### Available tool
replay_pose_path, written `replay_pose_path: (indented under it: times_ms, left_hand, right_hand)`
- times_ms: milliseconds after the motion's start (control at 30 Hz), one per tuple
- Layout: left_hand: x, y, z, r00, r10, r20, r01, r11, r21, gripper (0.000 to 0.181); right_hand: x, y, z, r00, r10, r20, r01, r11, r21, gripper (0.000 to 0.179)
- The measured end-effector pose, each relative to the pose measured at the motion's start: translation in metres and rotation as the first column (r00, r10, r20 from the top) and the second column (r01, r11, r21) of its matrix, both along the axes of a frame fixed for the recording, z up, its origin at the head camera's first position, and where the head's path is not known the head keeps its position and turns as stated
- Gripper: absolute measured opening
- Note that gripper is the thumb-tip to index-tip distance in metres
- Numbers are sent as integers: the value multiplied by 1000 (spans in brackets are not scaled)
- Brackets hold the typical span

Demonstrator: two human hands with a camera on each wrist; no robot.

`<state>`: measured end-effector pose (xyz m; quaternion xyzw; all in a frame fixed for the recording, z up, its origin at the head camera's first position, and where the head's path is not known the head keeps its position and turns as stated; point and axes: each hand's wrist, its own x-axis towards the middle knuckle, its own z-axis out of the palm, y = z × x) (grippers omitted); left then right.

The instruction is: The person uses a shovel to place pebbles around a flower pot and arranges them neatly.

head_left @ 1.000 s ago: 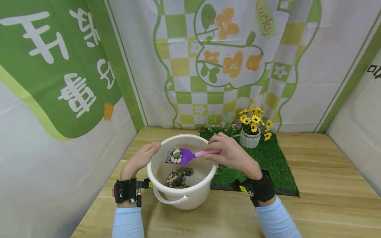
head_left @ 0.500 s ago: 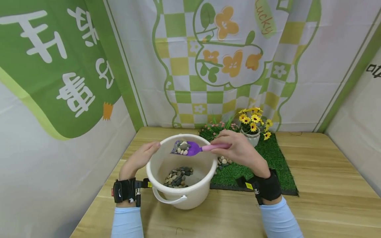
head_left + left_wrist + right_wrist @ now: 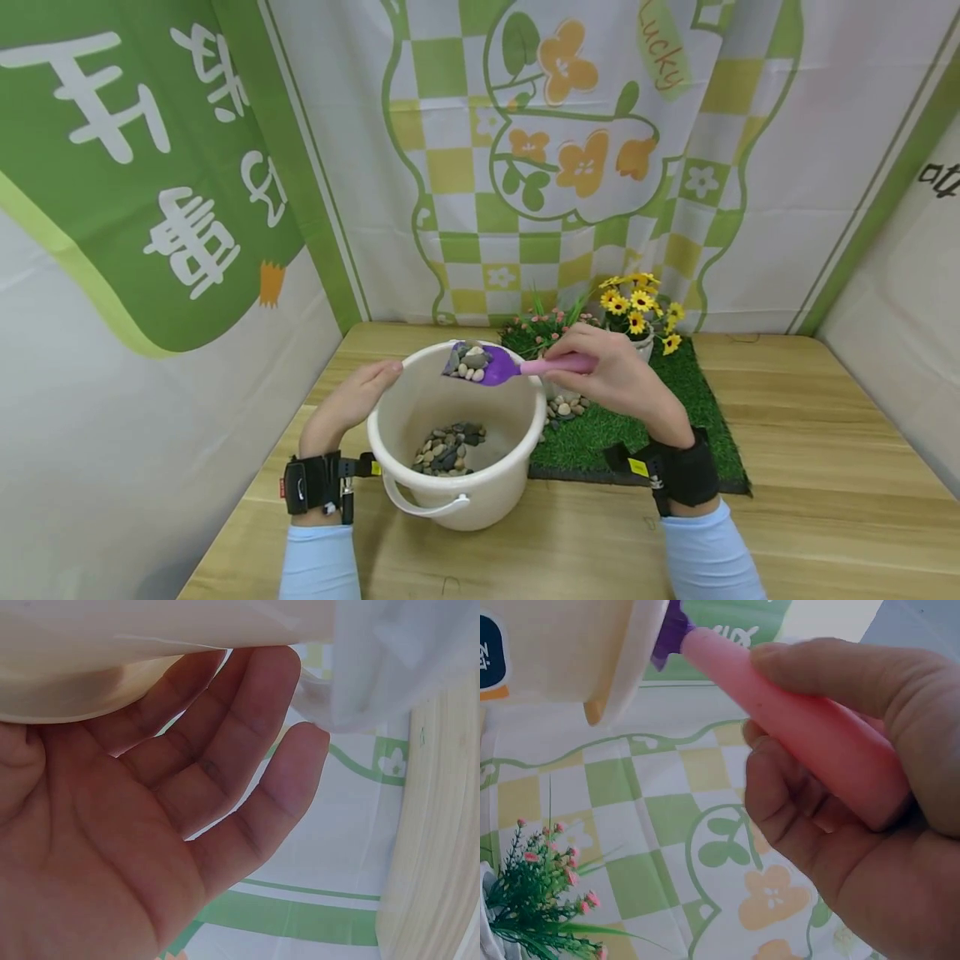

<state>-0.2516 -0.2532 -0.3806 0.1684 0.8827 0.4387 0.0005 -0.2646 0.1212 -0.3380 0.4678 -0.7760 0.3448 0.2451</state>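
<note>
A cream bucket (image 3: 480,500) stands on the wooden table with its handle hanging at the front. My left hand (image 3: 351,398) holds its left rim, thumb over the edge; in the left wrist view its fingers (image 3: 259,690) lie against the outer wall. My right hand (image 3: 615,373) grips the pink handle of a small purple shovel (image 3: 501,367). Grey and pale pebbles (image 3: 469,362) fill the blade, which is held over the bucket's far right part. More pebbles (image 3: 448,448) lie on the bucket's bottom.
Right of the bucket lies a green turf mat (image 3: 675,417) bearing a small pile of pebbles (image 3: 564,408). Yellow flowers (image 3: 637,302) in a white pot and a pink-flowered plant (image 3: 551,321) stand at its back. Printed curtains (image 3: 480,200) close off the table's rear and sides.
My right hand has moved right and slightly back, carrying the loaded shovel toward the bucket's far right rim. The left hand and bucket stay in place.
</note>
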Motion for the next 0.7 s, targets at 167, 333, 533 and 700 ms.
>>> replay_pose_path:
  times_ms: [167, 333, 533, 700]
  left_hand:
    - [1, 0, 0, 1000, -16, -5, 16, 1000, 24, 48]
    - [0, 0, 1, 1000, -10, -1, 10, 1000, 17, 48]
    - [2, 0, 0, 999, 23, 22, -23, 1000, 2, 49]
    - [3, 1, 1, 999, 27, 19, -27, 1000, -1, 49]
  right_hand:
    - [-2, 8, 3, 1000, 20, -15, -21, 997, -72, 17]
    - [2, 14, 10, 999, -4, -52, 0, 997, -81, 19]
    - [22, 15, 28, 997, -46, -57, 42, 997, -71, 19]
    - [16, 26, 21, 996, -81, -23, 80, 995, -56, 19]
